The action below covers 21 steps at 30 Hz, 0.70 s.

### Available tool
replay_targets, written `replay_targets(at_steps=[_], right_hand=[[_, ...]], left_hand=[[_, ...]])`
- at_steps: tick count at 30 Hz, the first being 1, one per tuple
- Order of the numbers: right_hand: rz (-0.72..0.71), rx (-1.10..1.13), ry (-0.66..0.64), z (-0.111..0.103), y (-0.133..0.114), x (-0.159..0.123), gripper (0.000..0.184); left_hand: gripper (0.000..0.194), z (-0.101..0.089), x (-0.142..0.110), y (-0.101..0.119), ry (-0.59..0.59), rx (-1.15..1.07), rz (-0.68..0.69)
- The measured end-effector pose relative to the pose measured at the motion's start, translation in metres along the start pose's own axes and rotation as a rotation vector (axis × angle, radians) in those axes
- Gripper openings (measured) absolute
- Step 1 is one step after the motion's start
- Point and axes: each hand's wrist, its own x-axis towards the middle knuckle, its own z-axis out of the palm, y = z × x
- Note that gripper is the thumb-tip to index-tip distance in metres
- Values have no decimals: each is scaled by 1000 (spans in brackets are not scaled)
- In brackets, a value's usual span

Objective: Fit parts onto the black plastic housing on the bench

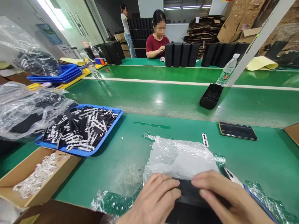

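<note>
My left hand [154, 199] and my right hand [224, 199] both rest on a flat black piece [187, 194] at the near edge of the green table [257, 158]. Their fingers curl over its top edge, just below a stack of clear plastic bags [179, 157]. A small black-and-white strip [205, 140] lies just beyond the bags. Clear wrappers [112, 202] are scattered around my hands.
A blue tray [112, 124] of black-and-white strips sits at left, with a cardboard box [25, 169] of clear scraps in front of it. A phone [237, 130] lies at right. A black case [211, 95] and a water bottle [227, 73] stand on the conveyor. A person in red [156, 43] works across it.
</note>
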Motion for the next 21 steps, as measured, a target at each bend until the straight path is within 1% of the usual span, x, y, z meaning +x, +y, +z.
replay_targets(at_steps=[2, 3, 4, 6, 8, 12, 15, 17, 21], right_hand=[[-5, 65, -172, 5, -10, 23, 33], [8, 80, -231, 6, -11, 30, 33], [30, 97, -258, 7, -11, 35, 30], [101, 152, -288, 7, -9, 38, 20], [160, 186, -319, 5, -9, 38, 14], [217, 164, -447, -1, -12, 42, 14], [225, 152, -500, -3, -12, 45, 16], [209, 154, -511, -3, -10, 46, 18], [182, 193, -526, -4, -9, 43, 20]], left_hand=[[25, -1, 0, 2, 6, -21, -4], [24, -2, 0, 4, 2, -30, -11], [22, -3, 0, 5, 5, -36, -13], [20, -6, 0, 8, 20, -33, -3], [24, -8, 1, 10, 18, -17, -11], [28, -14, 5, 13, -37, 8, -64], [30, -15, 7, 15, -39, 43, -48], [32, -13, 7, 14, -50, 62, -34], [40, -5, 2, 11, 38, 64, 16]])
